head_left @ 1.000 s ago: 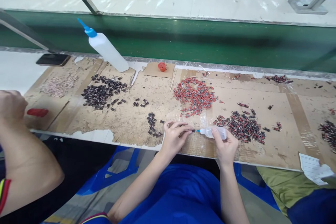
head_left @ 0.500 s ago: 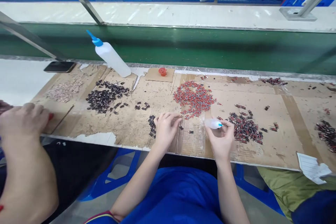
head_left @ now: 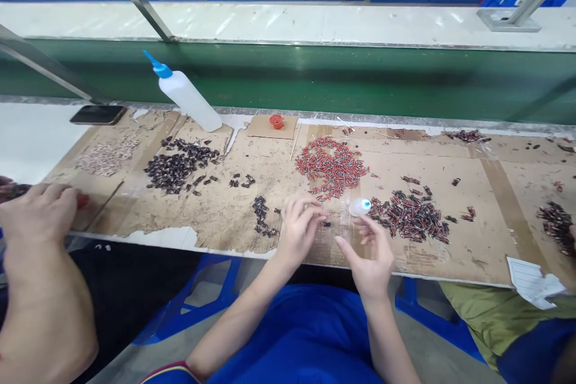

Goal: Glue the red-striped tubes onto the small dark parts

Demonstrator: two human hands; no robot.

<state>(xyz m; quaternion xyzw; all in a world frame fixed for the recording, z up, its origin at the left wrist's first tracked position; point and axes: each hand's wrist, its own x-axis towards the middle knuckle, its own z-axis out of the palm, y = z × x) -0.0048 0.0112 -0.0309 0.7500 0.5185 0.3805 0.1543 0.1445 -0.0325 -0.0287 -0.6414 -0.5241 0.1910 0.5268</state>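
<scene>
My right hand [head_left: 371, 255] is open, thumb and fingers apart, just on the near side of a small white squeeze bottle [head_left: 359, 207] with a blue tip, which rests on the cardboard. My left hand [head_left: 299, 228] has its fingers curled together; whatever is between the fingertips is too small or hidden. By those fingertips lies a single small black part [head_left: 326, 224]. A cluster of black parts [head_left: 261, 216] lies left of this hand. Beyond both hands spreads a heap of tiny red-and-silver parts [head_left: 330, 165]. Red-and-black assembled pieces [head_left: 411, 216] are piled to the right.
A large white bottle [head_left: 191, 99] with a blue nozzle leans at the back left, near a red cup [head_left: 276, 122]. More black parts [head_left: 177, 165] and pale pieces [head_left: 108, 156] lie left. A co-worker's hand [head_left: 40, 210] is at far left. Torn paper [head_left: 533, 282] hangs over the front edge.
My right hand has let go of the small bottle, which was tilted in its fingers and now rests on the cardboard. My left hand has shifted right, towards my right hand.
</scene>
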